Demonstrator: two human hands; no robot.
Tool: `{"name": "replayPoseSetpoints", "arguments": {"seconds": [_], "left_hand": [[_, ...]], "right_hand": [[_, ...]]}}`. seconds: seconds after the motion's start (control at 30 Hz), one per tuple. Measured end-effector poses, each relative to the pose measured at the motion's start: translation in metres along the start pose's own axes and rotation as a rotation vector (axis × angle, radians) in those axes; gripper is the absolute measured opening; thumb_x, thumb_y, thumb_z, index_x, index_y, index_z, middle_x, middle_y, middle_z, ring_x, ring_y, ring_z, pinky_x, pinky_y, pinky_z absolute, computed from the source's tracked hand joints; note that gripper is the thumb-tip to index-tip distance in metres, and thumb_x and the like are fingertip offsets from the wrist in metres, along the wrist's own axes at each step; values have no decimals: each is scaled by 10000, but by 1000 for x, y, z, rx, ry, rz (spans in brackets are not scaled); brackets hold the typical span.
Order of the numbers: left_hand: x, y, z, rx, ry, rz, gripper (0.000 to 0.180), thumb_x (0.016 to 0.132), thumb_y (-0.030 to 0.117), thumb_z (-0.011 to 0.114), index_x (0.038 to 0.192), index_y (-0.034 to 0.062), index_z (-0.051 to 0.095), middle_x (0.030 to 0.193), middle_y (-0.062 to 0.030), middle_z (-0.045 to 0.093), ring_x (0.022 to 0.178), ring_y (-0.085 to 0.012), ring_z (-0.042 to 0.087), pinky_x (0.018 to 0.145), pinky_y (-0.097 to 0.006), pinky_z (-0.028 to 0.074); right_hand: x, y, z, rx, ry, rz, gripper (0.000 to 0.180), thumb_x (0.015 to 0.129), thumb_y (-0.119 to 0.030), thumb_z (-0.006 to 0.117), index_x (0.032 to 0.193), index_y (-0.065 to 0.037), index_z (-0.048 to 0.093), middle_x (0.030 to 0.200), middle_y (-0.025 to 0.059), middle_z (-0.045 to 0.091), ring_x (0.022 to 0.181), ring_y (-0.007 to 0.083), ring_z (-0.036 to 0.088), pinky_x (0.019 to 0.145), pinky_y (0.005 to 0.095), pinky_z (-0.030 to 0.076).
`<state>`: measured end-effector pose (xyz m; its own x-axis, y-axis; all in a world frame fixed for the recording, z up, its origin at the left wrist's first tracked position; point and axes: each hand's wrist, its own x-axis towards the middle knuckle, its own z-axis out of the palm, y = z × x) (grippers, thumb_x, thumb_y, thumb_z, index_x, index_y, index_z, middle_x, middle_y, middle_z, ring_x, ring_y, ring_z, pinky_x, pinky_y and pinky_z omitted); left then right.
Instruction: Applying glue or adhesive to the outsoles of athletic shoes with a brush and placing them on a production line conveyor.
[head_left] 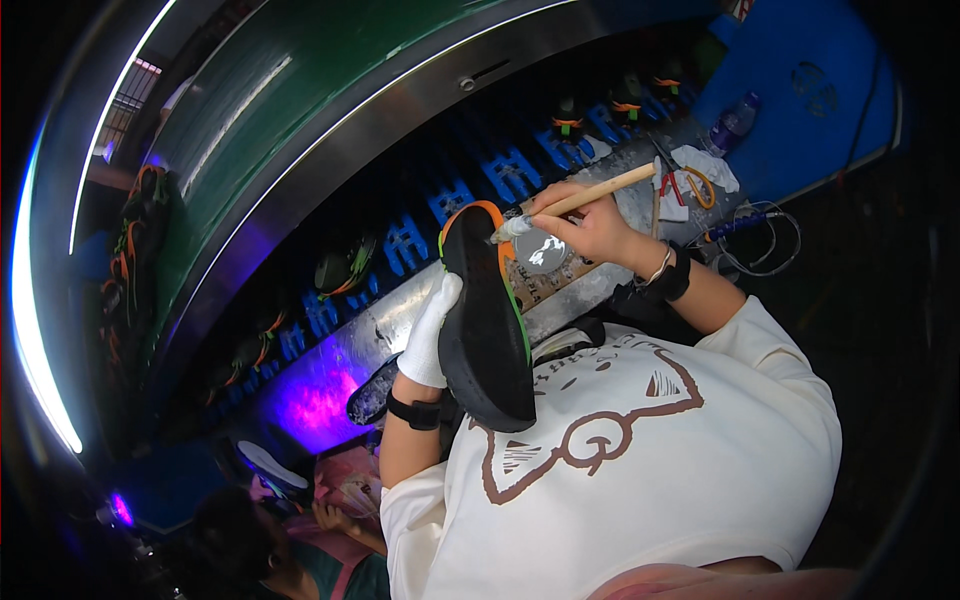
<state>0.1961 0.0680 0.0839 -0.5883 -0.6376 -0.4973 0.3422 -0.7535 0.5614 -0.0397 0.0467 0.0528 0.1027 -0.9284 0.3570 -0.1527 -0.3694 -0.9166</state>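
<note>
My left hand (430,335), in a white knit glove, grips a shoe (487,330) by its left side. Its black underside faces up at me, and orange and green trim runs along the edge. In my bare right hand (592,230) is a brush (618,184) with a pale wooden handle. The whitish brush head meets the shoe's rim beside the orange trim. Just below my right hand lies a round dish (541,256) with a shiny white and grey surface. My left fingertips are hidden behind the shoe.
Blue racks (407,243) carry several dark shoes beyond the metal bench (400,308). Right of my hand lie red-and-orange-handled pliers (692,187), a white cloth (708,165) and a purple bottle (736,122). A co-worker (300,560) sits at lower left near another shoe (272,464).
</note>
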Motion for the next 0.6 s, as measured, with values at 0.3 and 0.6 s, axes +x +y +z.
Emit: {"name": "replayPoseSetpoints", "arguments": {"seconds": [0.3, 0.6], "left_hand": [[1, 0, -1, 149, 1, 101, 523, 850, 356, 483, 1276, 100, 321, 1088, -30, 485, 957, -123, 499, 815, -253, 423], [-4, 10, 26, 399, -39, 298, 663, 816, 375, 517, 1322, 63, 223, 1144, -69, 450, 998, -156, 481, 859, -279, 395]], "right_hand": [[-12, -16, 1, 84, -53, 145, 88, 758, -43, 611, 833, -6, 584, 781, 36, 562, 674, 72, 524, 591, 188, 418], [4, -22, 7, 137, 125, 52, 71, 764, -64, 605, 809, -14, 582, 694, 2, 543, 590, 38, 480, 515, 171, 379]]}}
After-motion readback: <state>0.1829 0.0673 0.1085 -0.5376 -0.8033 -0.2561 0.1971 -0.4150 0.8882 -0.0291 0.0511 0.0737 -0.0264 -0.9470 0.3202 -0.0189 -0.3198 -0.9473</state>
